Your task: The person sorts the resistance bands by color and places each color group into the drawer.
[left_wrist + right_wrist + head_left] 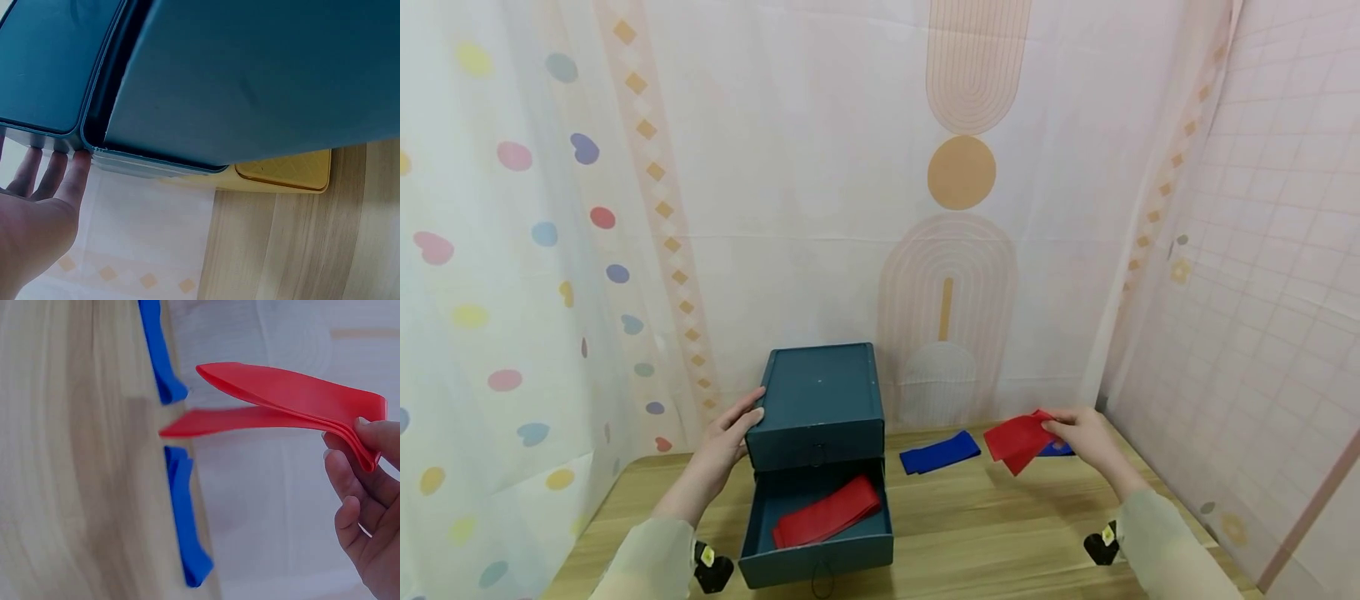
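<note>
My left hand (724,446) rests against the left side of a dark teal drawer box (827,387), its fingers (70,181) extended and touching the edge in the left wrist view. Below the upper section, a drawer (817,562) is pulled out with a folded red resistance band (827,512) lying inside. On the right, my right hand (1086,437) pinches one end of another folded red resistance band (294,387) between thumb and fingers, above the table. The band's loose ends spread apart, pointing left.
Two folded blue bands lie on the wooden table (955,529) near its back edge: one blue band (942,453) right of the box, another blue band (1058,451) partly behind the right hand. A yellow section (287,169) shows beneath the teal ones. Patterned curtains (805,275) hang behind.
</note>
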Demonstrator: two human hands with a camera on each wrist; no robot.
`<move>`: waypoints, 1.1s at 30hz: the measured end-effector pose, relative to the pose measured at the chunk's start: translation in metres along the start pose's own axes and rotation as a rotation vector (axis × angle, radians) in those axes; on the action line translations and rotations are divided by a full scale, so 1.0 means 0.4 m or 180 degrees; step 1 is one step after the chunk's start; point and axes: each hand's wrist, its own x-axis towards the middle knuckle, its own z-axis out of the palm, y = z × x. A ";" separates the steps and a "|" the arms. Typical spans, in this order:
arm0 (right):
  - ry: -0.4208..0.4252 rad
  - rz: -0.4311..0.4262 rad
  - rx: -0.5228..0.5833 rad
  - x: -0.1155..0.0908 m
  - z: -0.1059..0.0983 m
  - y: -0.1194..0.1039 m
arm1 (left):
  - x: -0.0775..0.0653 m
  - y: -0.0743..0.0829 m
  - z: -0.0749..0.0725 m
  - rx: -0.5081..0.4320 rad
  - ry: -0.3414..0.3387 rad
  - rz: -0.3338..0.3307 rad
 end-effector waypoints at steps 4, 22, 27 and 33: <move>-0.0038 -0.0130 0.0005 0.001 0.002 -0.029 | -0.002 0.000 -0.001 0.0009 0.0005 -0.0002; -0.0359 -0.0586 0.0481 -0.003 0.061 -0.188 | -0.001 0.003 0.001 0.0038 0.0058 0.0060; -0.0433 -0.0741 0.0426 -0.009 0.070 -0.225 | 0.004 -0.004 0.002 0.0055 0.0062 0.0075; -0.0630 -0.0937 0.0490 -0.020 0.084 -0.271 | 0.005 -0.012 0.005 0.0045 0.0088 0.0080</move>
